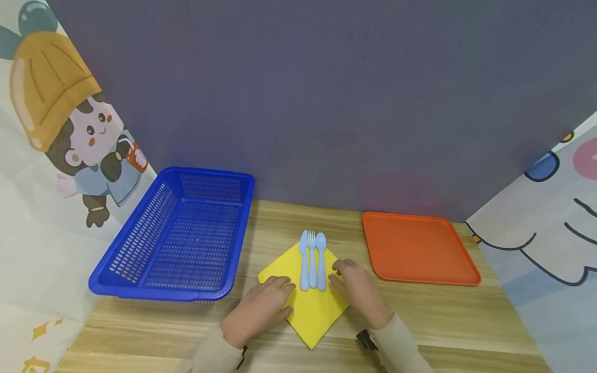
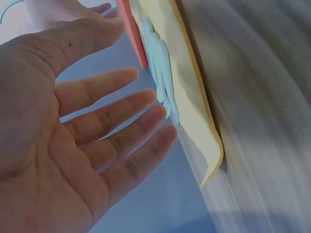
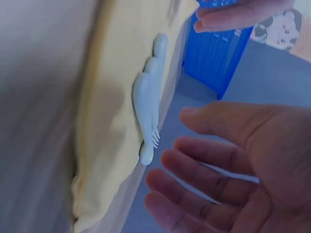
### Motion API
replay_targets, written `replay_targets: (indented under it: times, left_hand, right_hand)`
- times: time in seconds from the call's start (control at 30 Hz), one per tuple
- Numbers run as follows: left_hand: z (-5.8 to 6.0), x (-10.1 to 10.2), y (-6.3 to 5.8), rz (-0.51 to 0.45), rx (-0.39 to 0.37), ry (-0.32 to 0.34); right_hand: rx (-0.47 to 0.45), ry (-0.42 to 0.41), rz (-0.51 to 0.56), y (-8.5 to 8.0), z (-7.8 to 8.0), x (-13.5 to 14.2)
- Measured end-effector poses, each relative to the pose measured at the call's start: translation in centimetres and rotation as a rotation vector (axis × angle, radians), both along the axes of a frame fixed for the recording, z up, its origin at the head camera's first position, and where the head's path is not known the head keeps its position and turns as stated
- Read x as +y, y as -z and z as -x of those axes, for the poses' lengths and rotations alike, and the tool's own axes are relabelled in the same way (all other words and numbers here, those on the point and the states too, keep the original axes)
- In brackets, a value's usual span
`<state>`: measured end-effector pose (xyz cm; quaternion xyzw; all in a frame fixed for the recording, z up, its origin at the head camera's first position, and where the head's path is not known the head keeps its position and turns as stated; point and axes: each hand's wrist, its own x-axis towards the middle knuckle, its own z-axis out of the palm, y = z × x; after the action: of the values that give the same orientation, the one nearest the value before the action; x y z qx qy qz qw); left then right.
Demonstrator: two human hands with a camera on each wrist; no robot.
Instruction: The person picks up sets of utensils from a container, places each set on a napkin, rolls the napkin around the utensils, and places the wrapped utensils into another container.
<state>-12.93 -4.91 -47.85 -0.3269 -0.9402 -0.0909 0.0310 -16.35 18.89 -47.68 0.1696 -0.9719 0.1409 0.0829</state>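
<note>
A yellow cloth napkin [image 1: 311, 321] lies on the wooden table like a diamond, one corner toward me. On it a light blue knife [image 1: 304, 261], fork [image 1: 312, 261] and spoon [image 1: 321, 261] lie side by side, handles toward me, their heads at the far corner. My left hand [image 1: 261, 305] is over the napkin's left corner, fingers spread and holding nothing. Over the right edge my right hand [image 1: 359, 290] hovers with relaxed fingers, also holding nothing. In the left wrist view the napkin's corner [image 2: 211, 165] curls slightly. Both wrist views show the palms facing the cutlery.
A blue perforated plastic basket [image 1: 242, 228] stands at the left. To the right lies a shallow orange tray [image 1: 420, 248]. A grey-blue panel [image 1: 317, 103] rises behind the table [image 1: 457, 316], and sheets printed with cartoons [image 1: 37, 207] flank it.
</note>
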Motion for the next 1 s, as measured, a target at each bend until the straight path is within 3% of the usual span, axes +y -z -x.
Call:
replay_targets:
  times: [0.2,0.4,0.73,1.0]
  left_hand:
    - [-0.8,-0.1,0.2,0.007,-0.037,0.042]
    - [-0.8,-0.3,1.2,-0.014,0.039,0.082]
    - [-0.7,-0.3,1.6,-0.028,0.091,0.101]
    - [0.0,-0.1,1.5,-0.019,0.054,0.083]
  right_hand:
    - [0.017,-0.231,-0.146,0.4,-2.9,1.7]
    - [-0.042,-0.448,-0.097,1.7,-3.5,2.8]
    - [0.036,-0.439,-0.06,2.9,-3.0,3.0]
    - [-0.052,-0.374,0.019,2.8,-2.5,3.2]
